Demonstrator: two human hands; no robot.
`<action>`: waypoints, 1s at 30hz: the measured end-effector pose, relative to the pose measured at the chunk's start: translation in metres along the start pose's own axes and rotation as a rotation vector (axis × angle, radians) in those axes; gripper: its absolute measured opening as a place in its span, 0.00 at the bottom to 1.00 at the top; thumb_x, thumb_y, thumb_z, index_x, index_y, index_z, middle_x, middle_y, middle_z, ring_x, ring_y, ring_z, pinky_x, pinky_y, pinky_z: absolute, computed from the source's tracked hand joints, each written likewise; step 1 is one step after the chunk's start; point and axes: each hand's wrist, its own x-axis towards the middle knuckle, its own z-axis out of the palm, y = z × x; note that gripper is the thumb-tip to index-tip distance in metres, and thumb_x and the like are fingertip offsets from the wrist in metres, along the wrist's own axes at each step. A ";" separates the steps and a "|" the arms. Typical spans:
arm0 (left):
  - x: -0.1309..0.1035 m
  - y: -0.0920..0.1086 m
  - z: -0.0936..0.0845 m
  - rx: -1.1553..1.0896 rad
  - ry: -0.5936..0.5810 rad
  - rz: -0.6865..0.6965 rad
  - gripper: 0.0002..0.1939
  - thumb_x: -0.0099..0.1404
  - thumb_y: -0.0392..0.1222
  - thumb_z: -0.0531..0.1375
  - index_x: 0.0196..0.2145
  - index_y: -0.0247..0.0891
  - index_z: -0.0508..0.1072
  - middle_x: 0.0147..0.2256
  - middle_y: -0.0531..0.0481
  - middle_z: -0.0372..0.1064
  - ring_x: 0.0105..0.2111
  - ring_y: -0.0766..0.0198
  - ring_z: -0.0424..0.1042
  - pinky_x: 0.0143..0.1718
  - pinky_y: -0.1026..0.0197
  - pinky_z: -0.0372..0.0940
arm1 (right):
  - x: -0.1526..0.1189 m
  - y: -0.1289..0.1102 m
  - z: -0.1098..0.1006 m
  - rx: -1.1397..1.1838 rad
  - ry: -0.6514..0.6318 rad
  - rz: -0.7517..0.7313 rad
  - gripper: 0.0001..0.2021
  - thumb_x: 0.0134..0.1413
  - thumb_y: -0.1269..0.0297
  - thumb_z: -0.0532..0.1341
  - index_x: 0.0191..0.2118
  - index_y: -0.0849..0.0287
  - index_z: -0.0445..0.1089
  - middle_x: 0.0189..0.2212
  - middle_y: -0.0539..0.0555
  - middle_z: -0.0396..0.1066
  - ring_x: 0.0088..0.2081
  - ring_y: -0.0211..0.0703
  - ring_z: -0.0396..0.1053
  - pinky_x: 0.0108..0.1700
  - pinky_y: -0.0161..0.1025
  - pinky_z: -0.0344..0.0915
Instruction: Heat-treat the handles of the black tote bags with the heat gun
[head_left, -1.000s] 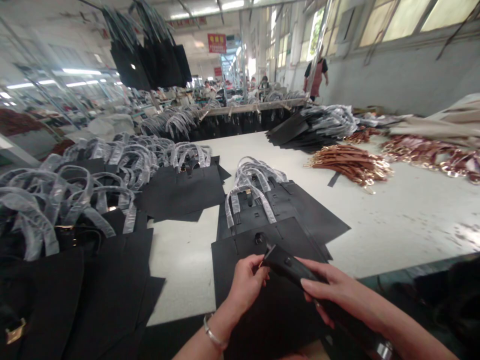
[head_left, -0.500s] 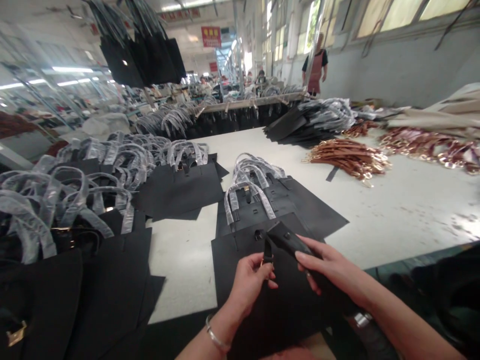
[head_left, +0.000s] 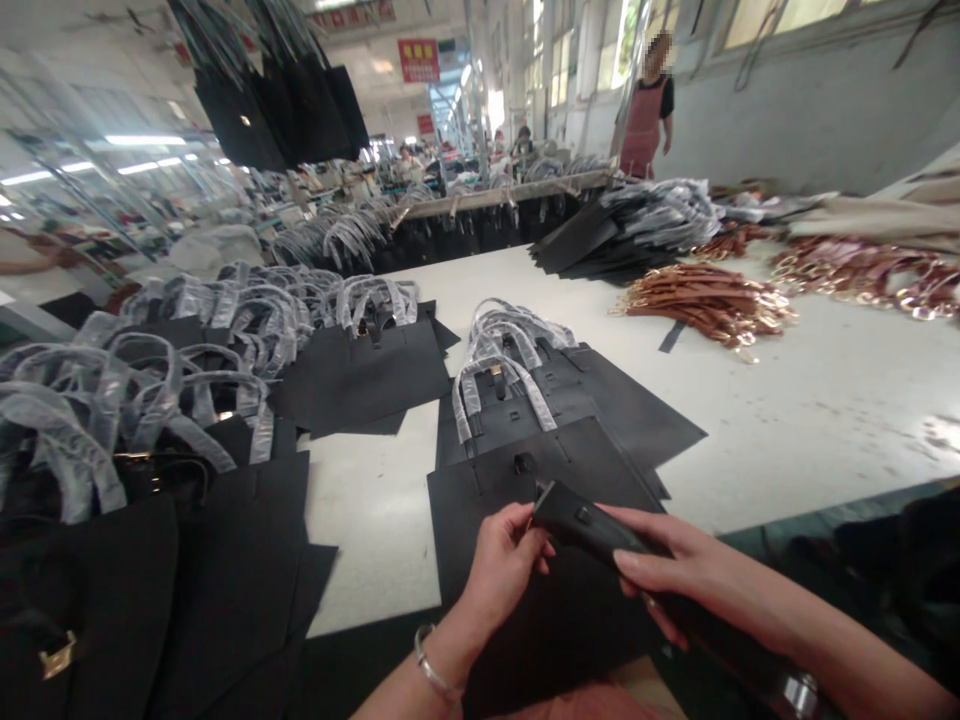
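My left hand (head_left: pixel 504 565), a silver bangle at its wrist, is closed in a pinch at the tip of a small black strap, mostly hidden behind the fingers. In my right hand (head_left: pixel 679 560) is a long black leather-like band (head_left: pixel 581 525) with a small slot near its end. The band's end meets my left fingertips. Under both hands lies a black bag panel (head_left: pixel 480 500), with a small hole near its top. Plastic-wrapped handles (head_left: pixel 502 370) of more panels rise just beyond it.
More black bag panels (head_left: pixel 367 375) with wrapped handles crowd the left. Brown straps with gold clasps (head_left: pixel 705 305) and a black stack (head_left: pixel 585 240) lie at the back right of the white table (head_left: pixel 825 400). Black bags (head_left: pixel 277 110) hang overhead. A person in an apron (head_left: pixel 645 120) stands by the wall.
The black band in my right hand has come lower and towards me, covering the small strap at my left fingers. The person in the apron has shifted slightly right.
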 end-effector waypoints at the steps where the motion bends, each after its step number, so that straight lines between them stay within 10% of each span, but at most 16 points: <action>1: -0.001 -0.001 0.001 -0.001 0.005 -0.008 0.08 0.58 0.38 0.58 0.32 0.32 0.74 0.23 0.52 0.66 0.19 0.71 0.63 0.22 0.68 0.58 | 0.003 -0.002 0.001 -0.001 0.015 -0.020 0.36 0.51 0.50 0.65 0.64 0.52 0.56 0.27 0.48 0.69 0.17 0.33 0.66 0.18 0.29 0.63; 11: -0.004 -0.003 0.002 -0.406 0.053 -0.219 0.23 0.61 0.51 0.56 0.42 0.27 0.75 0.27 0.47 0.65 0.21 0.72 0.52 0.20 0.68 0.44 | 0.001 0.008 -0.011 0.006 0.231 -0.080 0.37 0.49 0.50 0.65 0.63 0.54 0.56 0.26 0.48 0.68 0.17 0.34 0.65 0.18 0.32 0.62; 30: -0.004 -0.002 0.003 -0.633 0.105 -0.290 0.17 0.55 0.45 0.59 0.37 0.29 0.74 0.25 0.56 0.52 0.20 0.76 0.42 0.20 0.68 0.35 | 0.006 0.032 -0.009 -0.025 0.230 -0.058 0.41 0.48 0.50 0.64 0.65 0.59 0.51 0.25 0.48 0.69 0.16 0.35 0.65 0.18 0.33 0.62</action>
